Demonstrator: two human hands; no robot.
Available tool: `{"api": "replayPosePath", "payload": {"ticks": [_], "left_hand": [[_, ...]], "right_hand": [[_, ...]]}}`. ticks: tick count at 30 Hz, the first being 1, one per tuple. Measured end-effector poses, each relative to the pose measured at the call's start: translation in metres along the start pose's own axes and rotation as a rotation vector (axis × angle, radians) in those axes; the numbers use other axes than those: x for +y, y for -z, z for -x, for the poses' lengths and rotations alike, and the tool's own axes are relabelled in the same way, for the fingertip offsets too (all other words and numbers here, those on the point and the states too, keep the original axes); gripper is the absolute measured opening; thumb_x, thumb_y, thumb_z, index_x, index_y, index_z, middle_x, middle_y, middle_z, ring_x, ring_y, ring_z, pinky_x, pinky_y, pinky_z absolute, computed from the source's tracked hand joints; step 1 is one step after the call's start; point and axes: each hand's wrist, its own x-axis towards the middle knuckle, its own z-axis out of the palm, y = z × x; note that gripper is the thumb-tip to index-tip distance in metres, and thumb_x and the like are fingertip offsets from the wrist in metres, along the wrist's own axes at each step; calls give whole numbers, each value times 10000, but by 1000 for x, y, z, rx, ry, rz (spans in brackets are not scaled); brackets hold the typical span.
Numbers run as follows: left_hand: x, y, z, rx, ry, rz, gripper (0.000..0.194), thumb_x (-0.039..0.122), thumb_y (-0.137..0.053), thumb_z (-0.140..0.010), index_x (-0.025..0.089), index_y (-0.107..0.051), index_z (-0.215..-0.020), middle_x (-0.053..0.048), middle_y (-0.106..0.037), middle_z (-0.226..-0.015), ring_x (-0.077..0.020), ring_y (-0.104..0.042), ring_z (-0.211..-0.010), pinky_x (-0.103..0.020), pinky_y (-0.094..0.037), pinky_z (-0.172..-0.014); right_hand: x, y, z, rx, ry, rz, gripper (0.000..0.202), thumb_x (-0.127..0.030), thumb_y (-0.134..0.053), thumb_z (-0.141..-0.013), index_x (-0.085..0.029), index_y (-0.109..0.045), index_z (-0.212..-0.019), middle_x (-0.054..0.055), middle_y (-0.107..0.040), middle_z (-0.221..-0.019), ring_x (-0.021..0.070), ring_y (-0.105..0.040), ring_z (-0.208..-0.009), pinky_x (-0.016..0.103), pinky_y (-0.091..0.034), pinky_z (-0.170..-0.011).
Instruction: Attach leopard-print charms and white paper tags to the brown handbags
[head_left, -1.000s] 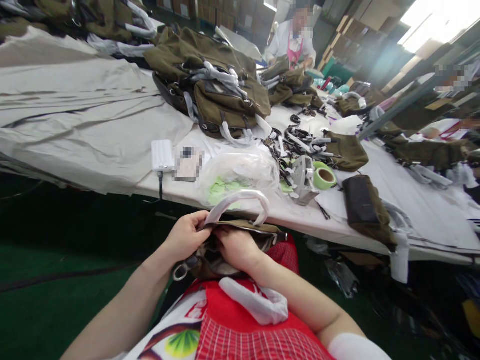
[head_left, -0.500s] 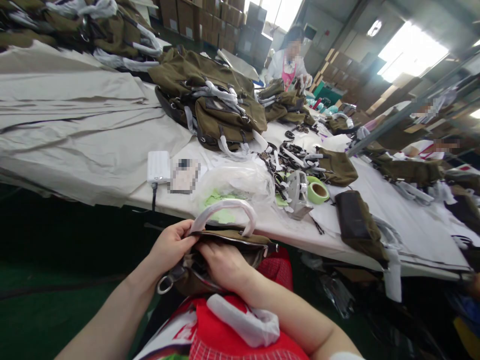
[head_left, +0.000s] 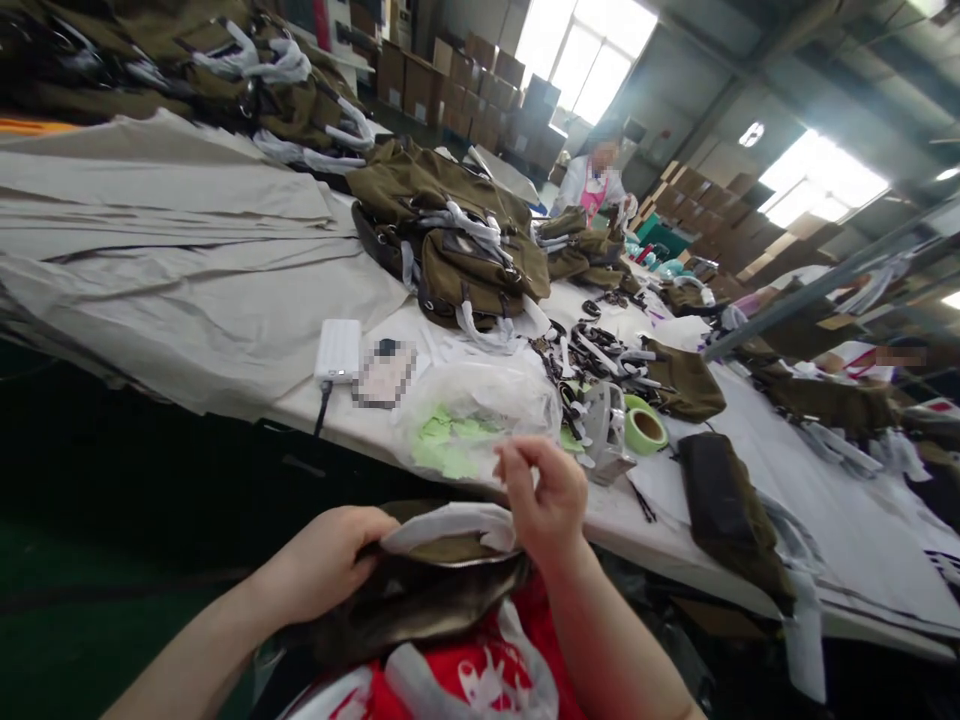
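Observation:
My left hand point(head_left: 330, 562) is closed on the left edge of an olive-green handbag point(head_left: 420, 600) at my lap. Its zipped mouth gapes toward me, and one white-wrapped handle point(head_left: 450, 525) lies along the far rim. A second wrapped handle point(head_left: 420, 685) rests against my red apron. Over the bag's right end my right hand point(head_left: 551, 495) is raised, fingers curled into a pinch; anything between the fingertips is too small to make out. Just beyond it, a clear plastic bag point(head_left: 517, 395) with light-green scraps point(head_left: 446, 440) lies on the table's edge.
Finished-looking olive bags point(head_left: 465, 270) are heaped on the white-covered table point(head_left: 360, 420). Nearer are a white power bank point(head_left: 339, 350) with a cable, a phone point(head_left: 385, 375), a metal tool point(head_left: 606, 430), a green tape roll point(head_left: 645, 430) and dark straps point(head_left: 592, 350). A co-worker point(head_left: 592, 185) stands beyond.
My right hand has come out of the bag and risen above its right end, fingers pinched. The bag has dropped lower, its far handle folding down. My left hand still grips the edge.

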Motion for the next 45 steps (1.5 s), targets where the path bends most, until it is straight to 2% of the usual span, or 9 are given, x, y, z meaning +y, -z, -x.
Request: {"api": "replayPosePath", "payload": {"ticks": [2, 5, 8, 11, 18, 24, 28, 34, 45], "left_hand": [[5, -1, 2, -30, -9, -15, 371, 125, -468, -674, 284, -751, -854, -4, -749, -910, -222, -665, -887, -261, -467, -807], [8, -3, 1, -18, -7, -5, 372, 146, -475, -715, 303, -753, -906, -4, -752, -952, -229, -665, -911, -273, -461, -829], [8, -6, 0, -1, -5, -2, 355, 167, -487, -751, 313, -752, -935, -2, -751, -967, -226, -668, -915, -268, -458, -819], [8, -8, 0, 4, 6, 18, 320, 191, -500, -760, 302, -753, -921, -8, -752, -938, -227, -669, -898, -263, -467, -801], [9, -8, 1, 1, 56, 24, 284, 237, -496, -791, 240, -753, -911, -29, -752, -954, -216, -672, -879, -253, -491, -783], [12, -11, -2, -1, 52, 60, 344, 233, -485, -779, 246, -753, -996, -5, -754, -1022, -218, -674, -934, -268, -502, -842], [15, -15, -3, -16, 45, 34, 324, 258, -503, -750, 240, -760, -945, -10, -765, -960, -222, -678, -894, -268, -506, -822], [20, -18, -1, 9, 25, -29, 303, 248, -502, -748, 242, -757, -913, -13, -765, -953, -221, -680, -883, -258, -493, -802], [21, -21, 1, 5, 53, -8, 310, 272, -507, -755, 248, -763, -929, -17, -766, -967, -228, -677, -895, -269, -493, -810]], "right_hand": [[22, -9, -34, 50, -75, 45, 258, -322, -453, -959, -190, -674, -978, 69, -675, -884, 179, -615, -777, 296, -475, -788], [51, -47, -74, -198, -138, 161, 146, -256, -589, -870, -182, -710, -904, 63, -683, -935, 168, -622, -816, 273, -467, -805], [62, -84, -87, -339, -232, 275, 247, -391, -687, -809, -151, -727, -851, 101, -683, -934, 192, -622, -845, 277, -458, -776], [62, -101, -83, -336, -267, 259, 337, -427, -712, -784, -92, -716, -756, 92, -666, -781, 175, -608, -762, 261, -419, -689], [88, -97, -86, -319, -411, -46, 136, -199, -757, -719, -124, -660, -660, -30, -570, -527, 93, -527, -536, 196, -369, -551], [111, -65, -78, -230, -416, -175, 19, -174, -624, -832, -157, -622, -824, -11, -669, -669, 110, -635, -572, 185, -446, -547], [110, -57, -71, -116, -305, -52, 56, -215, -663, -805, -167, -667, -833, 9, -693, -730, 143, -650, -682, 239, -491, -674], [85, -80, -66, -362, -97, 224, 336, -390, -722, -781, -219, -720, -1069, 74, -668, -1118, 218, -635, -976, 309, -473, -890], [77, -90, -68, -457, 38, 514, 264, -337, -566, -923, -173, -709, -1071, 117, -648, -1110, 220, -636, -1003, 294, -474, -892]]}}
